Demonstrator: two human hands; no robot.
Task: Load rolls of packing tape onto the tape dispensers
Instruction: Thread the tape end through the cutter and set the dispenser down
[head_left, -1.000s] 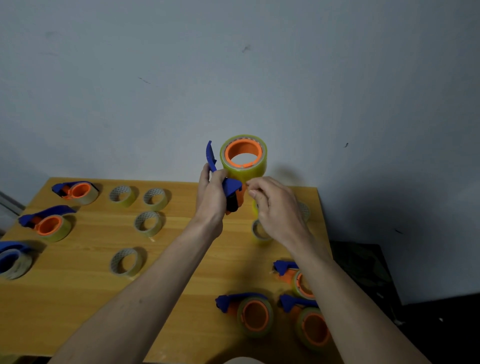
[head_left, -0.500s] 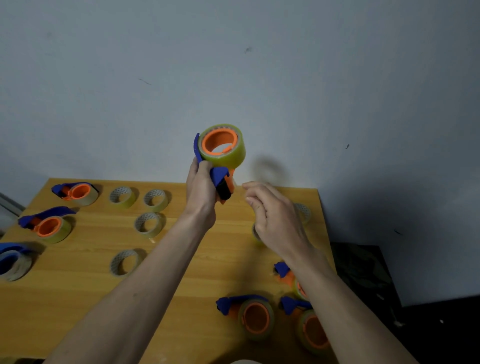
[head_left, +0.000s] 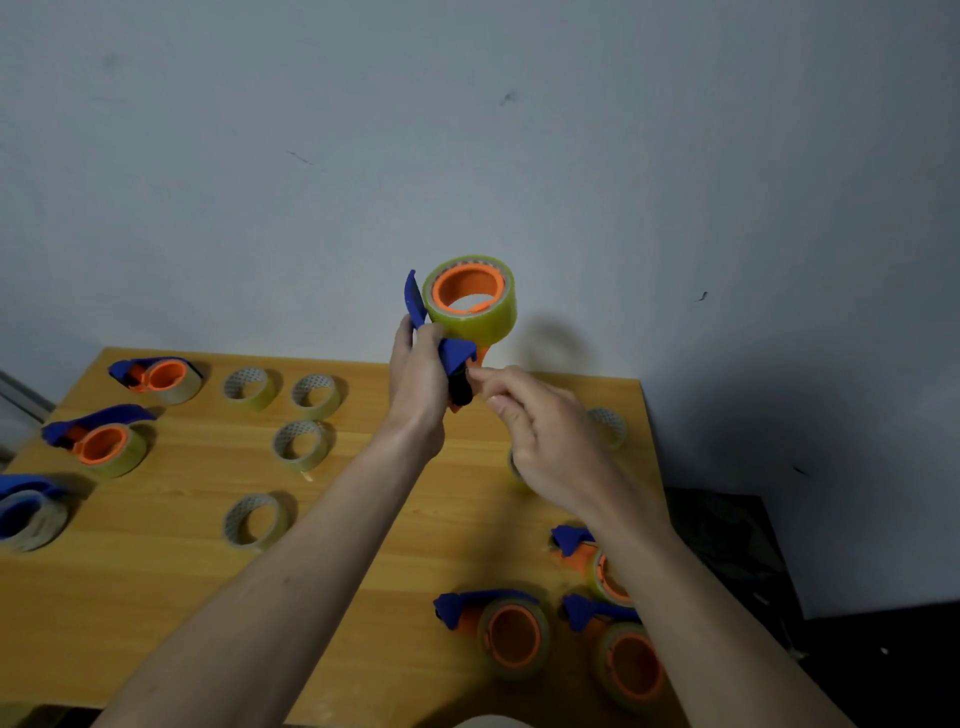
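The left hand (head_left: 418, 379) is gripping a blue dispenser (head_left: 441, 345) by its handle, fingers curled round it, and is holding it up above the far edge of the table (head_left: 171, 587), in front of the wall (head_left: 467, 130). A yellowish roll (head_left: 475, 312) is sitting on the dispenser's orange hub, its open side facing the camera. The right hand (head_left: 545, 431) is reaching in from the right with its fingers bent, the fingertips (head_left: 480, 375) touching the dark front end of the dispenser just below the roll; whether they are pinching a tape end cannot be told. Four loose rolls (head_left: 304, 441) are lying flat on the table left of the left forearm, and two more are showing partly behind the right hand. Three loaded dispensers (head_left: 101, 441) are lying along the table's left side, the nearest cut by the frame edge. Three more (head_left: 511, 634) are lying at the near right, two partly hidden by the right forearm.
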